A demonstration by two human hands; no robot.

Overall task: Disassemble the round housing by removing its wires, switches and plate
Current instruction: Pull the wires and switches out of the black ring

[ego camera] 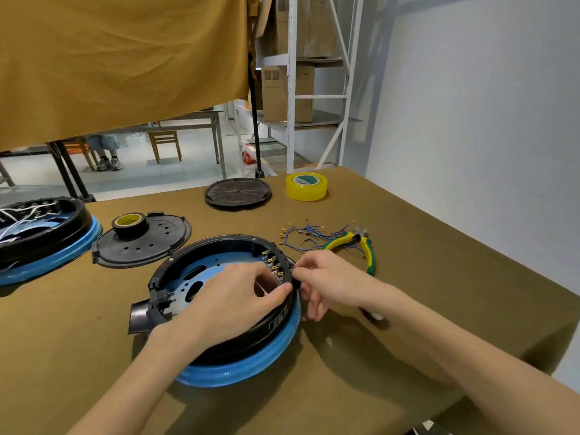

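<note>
Fingertips (290,288) of your left hand (233,304) pinch at the switches (272,267) inside the round housing (219,309), while your right hand (326,282) pinches the rim's outer side opposite, apparently to work one switch free. Housing: flat on the table (408,309), centre front; removed wires (309,235) and pliers (354,246) lie just beyond, likely parked within reach

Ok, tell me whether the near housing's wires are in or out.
Out: the housing shows bare terminals; loose wires lie beside it.
</note>
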